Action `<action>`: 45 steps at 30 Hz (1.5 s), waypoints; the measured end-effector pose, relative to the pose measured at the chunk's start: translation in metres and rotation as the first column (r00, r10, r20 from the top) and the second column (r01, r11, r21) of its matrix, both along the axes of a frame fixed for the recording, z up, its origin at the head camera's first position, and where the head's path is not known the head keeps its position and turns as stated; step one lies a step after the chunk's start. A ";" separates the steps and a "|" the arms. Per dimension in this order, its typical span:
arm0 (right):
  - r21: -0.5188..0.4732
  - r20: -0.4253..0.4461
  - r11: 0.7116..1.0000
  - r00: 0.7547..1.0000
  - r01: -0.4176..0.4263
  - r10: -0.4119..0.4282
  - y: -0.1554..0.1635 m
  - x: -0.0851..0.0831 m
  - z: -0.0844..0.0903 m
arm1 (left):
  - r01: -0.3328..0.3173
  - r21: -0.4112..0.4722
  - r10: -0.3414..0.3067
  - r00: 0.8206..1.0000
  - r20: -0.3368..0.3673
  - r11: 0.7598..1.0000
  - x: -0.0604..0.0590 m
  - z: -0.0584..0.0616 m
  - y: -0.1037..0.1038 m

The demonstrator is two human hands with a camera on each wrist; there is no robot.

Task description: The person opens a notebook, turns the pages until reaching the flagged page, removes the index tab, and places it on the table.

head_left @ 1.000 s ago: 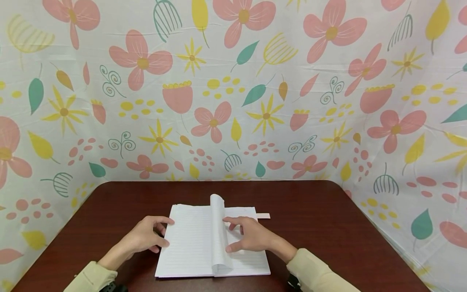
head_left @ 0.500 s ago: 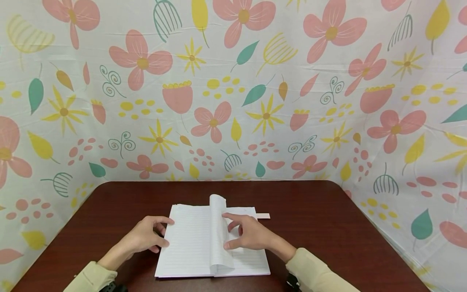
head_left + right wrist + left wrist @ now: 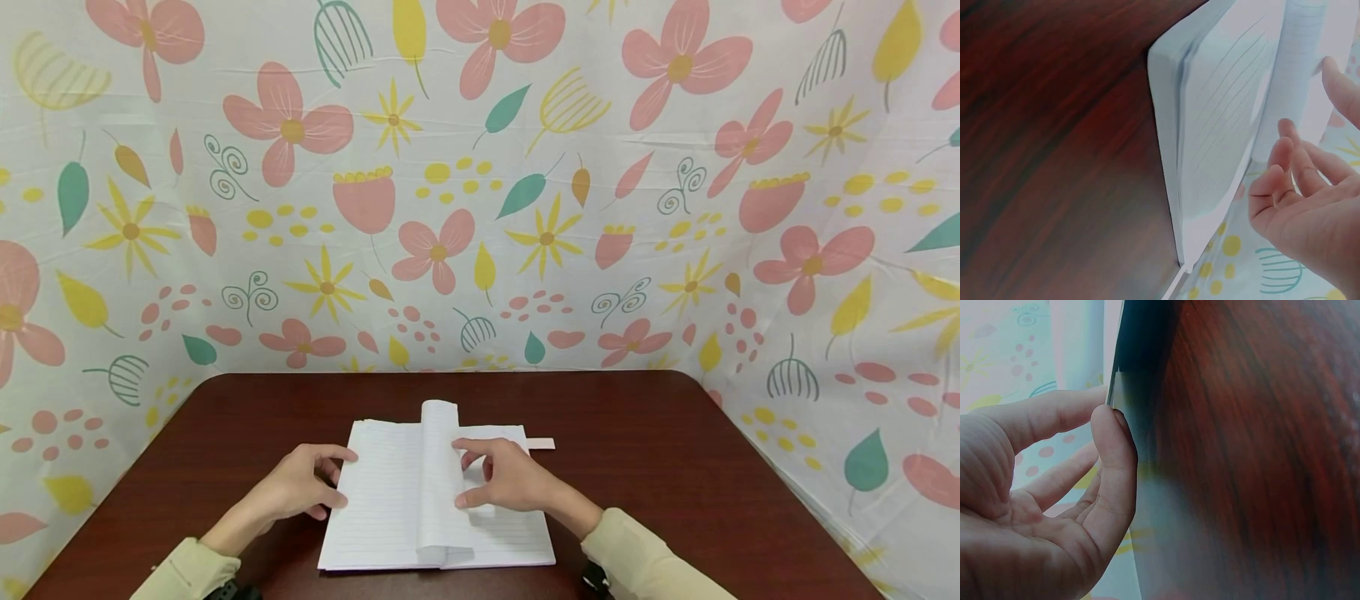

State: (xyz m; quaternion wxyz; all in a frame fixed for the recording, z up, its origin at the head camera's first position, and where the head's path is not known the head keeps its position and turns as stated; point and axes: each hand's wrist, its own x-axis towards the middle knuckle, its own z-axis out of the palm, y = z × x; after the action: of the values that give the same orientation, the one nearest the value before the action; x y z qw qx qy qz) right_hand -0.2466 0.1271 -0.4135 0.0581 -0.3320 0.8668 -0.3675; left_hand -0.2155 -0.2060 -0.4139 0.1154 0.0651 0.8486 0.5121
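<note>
An open lined notebook (image 3: 382,500) lies flat on the dark wooden table (image 3: 675,467) in front of me. My left hand (image 3: 333,477) rests on its left edge, thumb and index finger touching the page. In the left wrist view the thumb (image 3: 1110,431) sits against that edge. My right hand (image 3: 480,477) is spread over the right-hand page. Its index finger and thumb touch a curled leaf (image 3: 442,475) that stands up over the spine and bends left. The right wrist view shows the notebook (image 3: 1210,125) edge-on, with the right hand (image 3: 1297,162) relaxed beside the rolled leaf (image 3: 1291,69).
A small pink strip (image 3: 542,443) sticks out at the notebook's upper right corner. Floral cloth walls (image 3: 480,208) close the table in at the back and on both sides. Bare tabletop lies to the right and left of the notebook.
My right hand has pushed the curled leaf a little further left across the spine. The left hand has stayed where it was.
</note>
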 end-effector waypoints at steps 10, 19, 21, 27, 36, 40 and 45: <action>-0.024 0.026 1.000 1.000 -0.002 0.003 -0.006 -0.001 0.000 | -0.019 -0.009 0.019 1.000 0.000 1.000 0.000 -0.001 0.000; -0.023 0.027 1.000 1.000 0.003 -0.002 -0.011 -0.002 -0.002 | -0.023 -0.009 0.023 1.000 -0.002 1.000 0.001 0.000 0.001; -0.024 0.023 1.000 1.000 0.000 0.001 -0.013 -0.002 -0.002 | -0.025 -0.009 0.025 1.000 -0.003 1.000 0.002 0.000 0.001; -0.031 0.029 0.999 1.000 -0.006 0.007 -0.018 -0.002 -0.001 | -0.023 -0.006 0.023 1.000 -0.003 1.000 0.002 0.000 0.001; -0.061 0.029 0.998 1.000 -0.009 0.011 -0.024 -0.003 -0.002 | -0.016 -0.003 0.016 1.000 -0.001 1.000 0.001 -0.001 0.000; -0.064 0.035 0.998 0.999 -0.002 0.004 -0.025 -0.003 -0.002 | -0.019 -0.006 0.019 1.000 -0.002 1.000 0.001 -0.002 0.000; -0.057 0.036 0.998 0.999 0.008 -0.006 -0.027 -0.001 -0.001 | -0.025 -0.014 0.025 1.000 -0.003 1.000 0.001 -0.003 0.000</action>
State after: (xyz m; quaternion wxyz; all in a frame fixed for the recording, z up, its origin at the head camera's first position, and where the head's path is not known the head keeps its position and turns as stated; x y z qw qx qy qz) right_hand -0.2480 0.0997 -0.4143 0.0626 -0.3239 0.8559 -0.3983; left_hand -0.2147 -0.2058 -0.4172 0.1084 0.0543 0.8531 0.5074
